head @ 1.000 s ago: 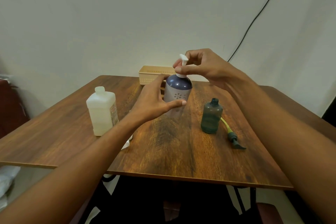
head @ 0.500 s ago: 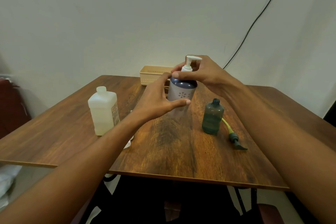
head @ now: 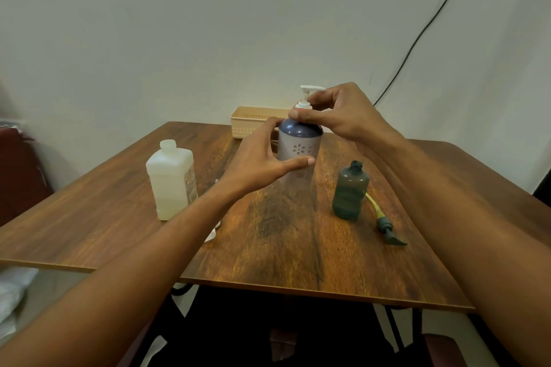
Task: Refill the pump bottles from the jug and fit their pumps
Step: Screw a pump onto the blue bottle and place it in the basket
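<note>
On the table, mid-back: purple bottle [head: 299,146] upright on wood table [head: 283,247], between both hands.
Change vs a sec ago: white pump [head: 307,97] sat higher w/ nozzle end-on; now lower in the neck, nozzle swung to point right. Collar looks near seated.
Meaning: pump on this bottle prob. in its last turns; judged close to done for bottle 1.
L hand [head: 262,158]: wrapped round bottle body, thumb across front, holding it steady.
R hand [head: 337,115]: fingertips pinched narrow on pump collar, twisting grip.
Green bottle [head: 349,192]: right of purple one, apart, open neck, no pump yet. Dark translucent, ribbed, squat.
Green pump [head: 384,222]: lying flat just beside it, yellow tube bent, dark head.
Jug [head: 171,180]: left, well apart; milky plastic, squarish, cap off, threaded neck, side label.
Basket [head: 253,122]: cream, perforated, at back edge by wall.
Textures: purple bottle smooth, dark dome top, pale body w/ flower print.
Next, a guess: green bottle's pump.
</note>
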Demonstrator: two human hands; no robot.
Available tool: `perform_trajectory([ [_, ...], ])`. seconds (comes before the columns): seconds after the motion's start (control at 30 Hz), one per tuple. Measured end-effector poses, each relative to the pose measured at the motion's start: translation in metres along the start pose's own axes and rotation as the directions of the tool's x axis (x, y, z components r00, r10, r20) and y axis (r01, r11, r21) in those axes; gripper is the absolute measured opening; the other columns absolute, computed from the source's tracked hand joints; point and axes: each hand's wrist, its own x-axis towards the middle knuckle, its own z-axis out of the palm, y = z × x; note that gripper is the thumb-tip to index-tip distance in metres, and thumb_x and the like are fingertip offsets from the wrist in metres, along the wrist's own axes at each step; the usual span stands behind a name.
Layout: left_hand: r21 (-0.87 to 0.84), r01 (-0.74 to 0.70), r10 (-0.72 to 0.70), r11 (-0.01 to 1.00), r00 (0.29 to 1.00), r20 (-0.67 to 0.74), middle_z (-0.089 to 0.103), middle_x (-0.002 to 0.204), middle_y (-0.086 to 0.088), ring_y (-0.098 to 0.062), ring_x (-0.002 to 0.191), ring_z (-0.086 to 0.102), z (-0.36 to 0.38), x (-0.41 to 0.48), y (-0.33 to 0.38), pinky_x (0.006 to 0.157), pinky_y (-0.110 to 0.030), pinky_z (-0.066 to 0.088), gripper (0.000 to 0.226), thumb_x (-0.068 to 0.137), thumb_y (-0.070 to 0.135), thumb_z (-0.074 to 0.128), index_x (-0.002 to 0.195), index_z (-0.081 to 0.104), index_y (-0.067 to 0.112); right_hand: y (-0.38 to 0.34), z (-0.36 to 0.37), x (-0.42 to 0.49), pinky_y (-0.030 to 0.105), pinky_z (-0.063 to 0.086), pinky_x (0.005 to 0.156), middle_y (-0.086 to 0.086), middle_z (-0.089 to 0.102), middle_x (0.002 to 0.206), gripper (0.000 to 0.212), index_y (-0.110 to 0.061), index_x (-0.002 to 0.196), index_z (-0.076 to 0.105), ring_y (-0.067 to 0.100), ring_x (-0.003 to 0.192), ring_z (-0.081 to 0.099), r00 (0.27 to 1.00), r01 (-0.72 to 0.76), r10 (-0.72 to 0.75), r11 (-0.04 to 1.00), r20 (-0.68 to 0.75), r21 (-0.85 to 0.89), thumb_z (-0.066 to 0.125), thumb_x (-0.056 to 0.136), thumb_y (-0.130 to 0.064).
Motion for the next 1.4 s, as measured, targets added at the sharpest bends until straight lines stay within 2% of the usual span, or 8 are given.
perform_trajectory([
  [0.2,-0.022,0.004,-0.004,1.0,1.0,-0.005,0.06,0.143,-0.001,-0.005,0.113,0.055,-0.002,0.003,-0.009,0.08,-0.009,0.044,0.086,0.075,0.054,0.085,0.146,0.048,0.021,-0.005,0.012,0.003,0.005,0.053,0.065,-0.025,0.078,0.08,0.027,-0.032,0.093,0.082,-0.012,0.086,0.073,0.999,0.009,-0.011,0.999,-0.038,-0.044,0.09,0.078,-0.053],
  [0.4,-0.014,0.026,-0.026,1.0,0.999,0.029,0.06,0.139,-0.002,-0.015,0.119,0.061,-0.019,0.023,-0.014,0.094,-0.032,0.057,0.084,0.075,0.053,0.086,0.142,0.049,0.019,-0.018,0.012,0.021,0.016,0.061,0.074,-0.007,0.083,0.096,0.044,-0.018,0.107,0.083,0.002,0.092,0.078,0.999,0.002,-0.003,0.999,-0.036,-0.036,0.091,0.079,-0.052],
  [0.5,0.055,0.034,-0.035,0.998,0.999,0.009,0.062,0.131,0.0,-0.012,0.113,0.062,-0.037,0.053,-0.013,0.087,-0.028,0.058,0.08,0.074,0.056,0.086,0.137,0.052,0.02,-0.036,0.009,0.05,0.013,0.053,0.062,-0.012,0.08,0.088,0.029,-0.024,0.094,0.081,0.002,0.086,0.076,1.0,-0.013,0.012,0.999,-0.006,-0.033,0.092,0.08,-0.047],
  [0.8,0.398,0.045,-0.012,0.916,0.996,-0.086,0.073,0.112,-0.005,-0.019,0.101,0.068,-0.094,0.186,-0.029,0.088,-0.035,0.058,0.081,0.067,0.065,0.086,0.122,0.069,0.008,-0.035,0.011,0.197,0.022,0.057,0.067,-0.009,0.078,0.106,0.032,-0.017,0.098,0.084,0.007,0.101,0.071,0.997,-0.044,0.041,0.997,-0.065,-0.055,0.093,0.082,-0.043],
  [0.93,0.401,0.091,-0.074,0.912,0.996,-0.058,0.074,0.113,-0.008,-0.021,0.089,0.073,-0.095,0.245,-0.067,0.082,-0.036,0.063,0.078,0.066,0.056,0.091,0.122,0.069,0.006,0.003,0.033,0.271,0.034,0.066,0.083,-0.006,0.077,0.112,0.035,-0.016,0.103,0.085,0.012,0.106,0.072,0.989,-0.112,0.106,0.992,-0.107,-0.057,0.094,0.08,-0.041],
  [1.1,0.356,0.177,-0.177,0.918,0.984,-0.033,0.074,0.112,-0.008,-0.019,0.077,0.076,-0.087,0.308,-0.127,0.071,-0.035,0.065,0.075,0.063,0.043,0.097,0.123,0.068,0.007,0.054,0.065,0.344,0.031,0.063,0.076,-0.006,0.077,0.102,0.033,-0.018,0.097,0.083,0.011,0.098,0.072,0.974,-0.187,0.178,0.981,-0.14,-0.057,0.096,0.078,-0.042],
  [1.27,0.28,0.199,-0.213,0.939,0.977,0.02,0.073,0.115,-0.005,-0.013,0.086,0.073,-0.074,0.352,-0.198,0.069,-0.023,0.062,0.065,0.074,0.031,0.093,0.129,0.067,0.01,0.114,0.1,0.394,0.034,0.064,0.088,-0.002,0.079,0.106,0.043,-0.015,0.107,0.083,0.017,0.104,0.075,0.965,-0.225,0.207,0.969,-0.161,-0.105,0.096,0.078,-0.043],
  [1.4,0.195,0.25,-0.293,0.948,0.926,0.236,0.064,0.138,-0.006,-0.021,0.125,0.063,-0.063,0.366,-0.257,0.103,-0.041,0.056,0.057,0.092,0.018,0.075,0.145,0.055,0.011,0.17,0.129,0.414,0.039,0.06,0.104,0.005,0.079,0.124,0.058,-0.011,0.123,0.08,0.021,0.117,0.073,0.951,-0.289,0.276,0.954,-0.14,-0.083,0.096,0.078,-0.044],
])
